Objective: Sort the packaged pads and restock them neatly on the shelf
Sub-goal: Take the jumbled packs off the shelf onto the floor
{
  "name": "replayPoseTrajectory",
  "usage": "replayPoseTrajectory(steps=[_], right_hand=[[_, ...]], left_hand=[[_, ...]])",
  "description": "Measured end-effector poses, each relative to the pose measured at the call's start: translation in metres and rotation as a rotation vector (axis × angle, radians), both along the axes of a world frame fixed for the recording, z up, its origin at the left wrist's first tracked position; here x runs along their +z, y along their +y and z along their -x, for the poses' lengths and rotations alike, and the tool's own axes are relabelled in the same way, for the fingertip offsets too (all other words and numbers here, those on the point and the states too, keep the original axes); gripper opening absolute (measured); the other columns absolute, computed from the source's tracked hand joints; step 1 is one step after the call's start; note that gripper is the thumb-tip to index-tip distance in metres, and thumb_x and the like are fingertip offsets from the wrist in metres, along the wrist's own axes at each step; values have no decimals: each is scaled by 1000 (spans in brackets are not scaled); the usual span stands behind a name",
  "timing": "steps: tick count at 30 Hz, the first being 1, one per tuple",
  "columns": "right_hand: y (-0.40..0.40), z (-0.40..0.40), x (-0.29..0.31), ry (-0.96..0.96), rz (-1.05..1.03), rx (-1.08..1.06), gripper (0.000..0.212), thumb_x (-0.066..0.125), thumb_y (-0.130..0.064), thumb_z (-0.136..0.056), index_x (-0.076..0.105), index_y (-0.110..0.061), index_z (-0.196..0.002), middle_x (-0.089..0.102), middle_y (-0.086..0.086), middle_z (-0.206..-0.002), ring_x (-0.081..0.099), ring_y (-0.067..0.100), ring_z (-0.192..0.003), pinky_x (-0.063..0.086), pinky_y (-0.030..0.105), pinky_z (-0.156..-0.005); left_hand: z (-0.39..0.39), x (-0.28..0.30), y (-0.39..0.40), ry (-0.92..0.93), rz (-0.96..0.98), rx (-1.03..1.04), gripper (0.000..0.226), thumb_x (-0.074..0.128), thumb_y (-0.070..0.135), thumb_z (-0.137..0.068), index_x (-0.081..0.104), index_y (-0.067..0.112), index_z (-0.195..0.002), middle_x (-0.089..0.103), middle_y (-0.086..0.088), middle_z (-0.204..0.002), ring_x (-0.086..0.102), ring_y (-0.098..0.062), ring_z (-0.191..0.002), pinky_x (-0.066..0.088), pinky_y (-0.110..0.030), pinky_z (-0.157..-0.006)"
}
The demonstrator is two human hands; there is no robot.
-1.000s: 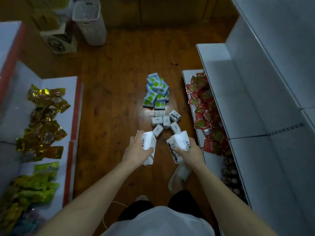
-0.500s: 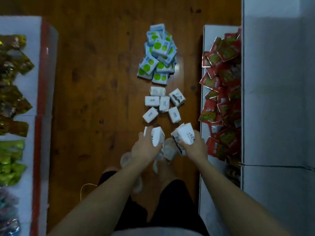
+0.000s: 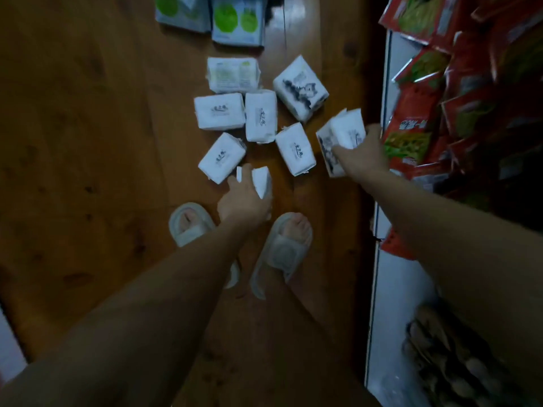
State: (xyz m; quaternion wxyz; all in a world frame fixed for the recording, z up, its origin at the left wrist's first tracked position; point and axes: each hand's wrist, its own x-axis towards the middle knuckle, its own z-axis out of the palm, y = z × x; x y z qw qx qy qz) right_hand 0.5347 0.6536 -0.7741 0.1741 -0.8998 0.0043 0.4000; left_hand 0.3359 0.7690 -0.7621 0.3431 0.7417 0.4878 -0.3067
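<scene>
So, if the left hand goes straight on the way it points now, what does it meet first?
Probably the tilted white pack lying on the floor just ahead of it. The left hand already grips a white pack of its own, which would likely touch first. Height above the floor is unclear.

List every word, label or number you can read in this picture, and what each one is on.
None reads clearly.
White packs on the floor: small dark script marks, too small and blurred to read.
White pack with an ink drawing: no legible words.
Red packets on the shelf: white characters, blurred.
Green-dot packs: no text legible.
Packs in the left hand and right hand: print blurred.
</scene>
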Motion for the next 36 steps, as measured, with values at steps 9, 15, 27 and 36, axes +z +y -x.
replayPoseTrajectory(steps=[9,15,27,36], right_hand=[[12,-1,-90,-15,50,98,69,68,-36,-79,38,-10,-135,49,13,-133,40,35,-126,42,43,-94],[14,15,-89,140,-69,-88,67,54,-39,-69,52,-12,-131,55,9,-129,56,29,-114,48,40,-95],[45,-2,108,162,-253,-45,11,52,-15,-94,58,-13,-85,55,2,-75,56,26,-83,42,30,-67],[27,48,419,-44,-314,-78,24,53,-28,-93,62,-6,-89,66,12,-88,61,29,-85,47,38,-71]], left_hand=[[-33,-87,0,-71,-12,-1,78,60,25,-92,11,20,-153,28,-20,-143,53,-42,-112,42,-40,-84],[-26,-79,6,-102,105,-4,91,63,8,-87,3,18,-155,21,-14,-149,44,-33,-124,41,-34,-88],[-94,121,88,-58,-10,-508,83,59,38,-87,13,24,-154,38,-15,-146,47,-39,-122,47,-50,-93],[-108,429,89,-204,-52,-674,50,47,53,-93,52,22,-132,65,-6,-111,60,-23,-86,49,-35,-65]])
